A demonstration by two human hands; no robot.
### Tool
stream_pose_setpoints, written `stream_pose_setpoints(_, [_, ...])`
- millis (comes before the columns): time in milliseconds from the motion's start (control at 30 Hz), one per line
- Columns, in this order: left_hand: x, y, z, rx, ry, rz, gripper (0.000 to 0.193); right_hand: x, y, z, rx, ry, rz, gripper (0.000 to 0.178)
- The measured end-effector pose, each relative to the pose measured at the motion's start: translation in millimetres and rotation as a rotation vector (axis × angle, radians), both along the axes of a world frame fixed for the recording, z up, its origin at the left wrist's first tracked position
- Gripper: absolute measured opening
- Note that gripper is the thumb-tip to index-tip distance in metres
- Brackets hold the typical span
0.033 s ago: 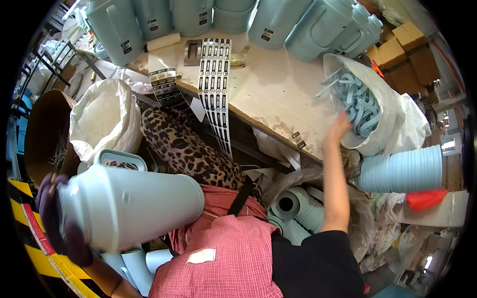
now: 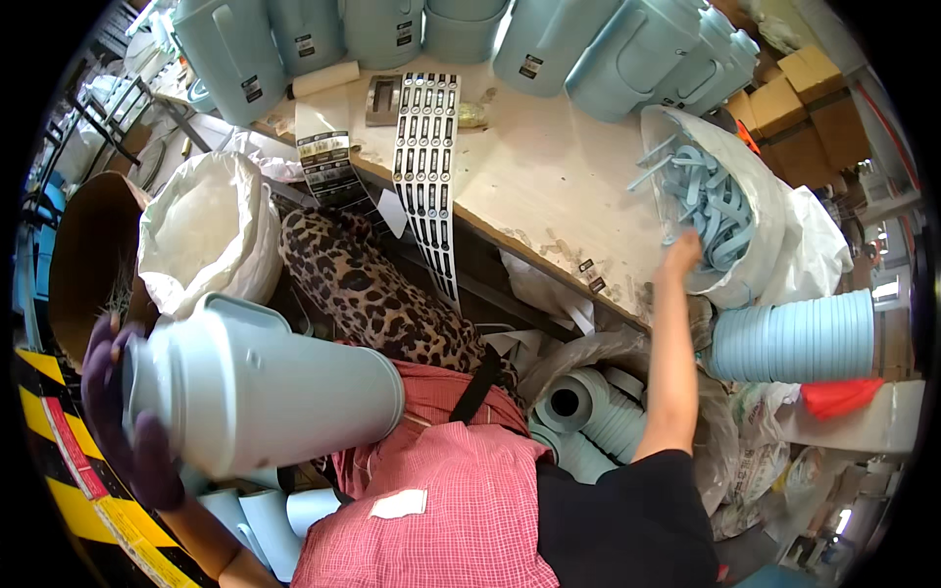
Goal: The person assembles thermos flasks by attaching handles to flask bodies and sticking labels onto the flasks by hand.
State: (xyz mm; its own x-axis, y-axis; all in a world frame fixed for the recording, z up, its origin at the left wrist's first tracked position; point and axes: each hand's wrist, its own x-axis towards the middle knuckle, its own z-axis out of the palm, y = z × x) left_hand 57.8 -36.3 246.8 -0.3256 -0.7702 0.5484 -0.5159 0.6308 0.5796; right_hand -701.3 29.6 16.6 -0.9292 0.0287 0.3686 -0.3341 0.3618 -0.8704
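My left hand [image 2: 132, 421], in a dark purple glove, is wrapped round the mouth end of a light blue plastic jug [image 2: 294, 397]. The jug lies on its side, its base against my red checked apron [image 2: 431, 510] and its looped handle facing up and away. At the mouth of a white sack [image 2: 774, 230], my bare right hand [image 2: 681, 255] has its fingers curled together. A light blue plastic strip [image 2: 670, 239] shows at its fingertips. Curved light blue strips [image 2: 716, 211] fill the sack, just beyond that hand.
Several blue jugs [image 2: 382, 34] line the table's [image 2: 549, 167] far side. Sticker sheets [image 2: 426, 147] hang over its front edge. Left stand an open white sack [image 2: 206, 220] and a brown bin [image 2: 93, 255]. Stacked blue rings [image 2: 794, 335] lie at right, with boxes [image 2: 809, 73] behind.
The jug has turned slightly in my left hand, its handle end shifting right and up. My right hand has moved a little right and downward at the sack's mouth.
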Motion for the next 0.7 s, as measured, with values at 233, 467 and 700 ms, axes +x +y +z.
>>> stream_pose_setpoints(233, [41.9, -7.0, -32.2, 0.428, -0.005, 0.208, 0.065, -102.3, 42.4, -35.7, 0.556, -0.025, 0.072, 0.038])
stream_pose_setpoints(467, [41.9, 4.3, -43.9, 0.112, 0.331, 0.454, 0.089, 41.3, 3.1, 38.7, -0.531, -0.273, 0.505, 0.019])
stream_pose_setpoints(700, [-6.4, 35.9, -48.6, -0.14, 0.257, 0.587, 0.084, 119.4, -3.1, 77.2, -0.334, 0.09, 0.49, 0.066])
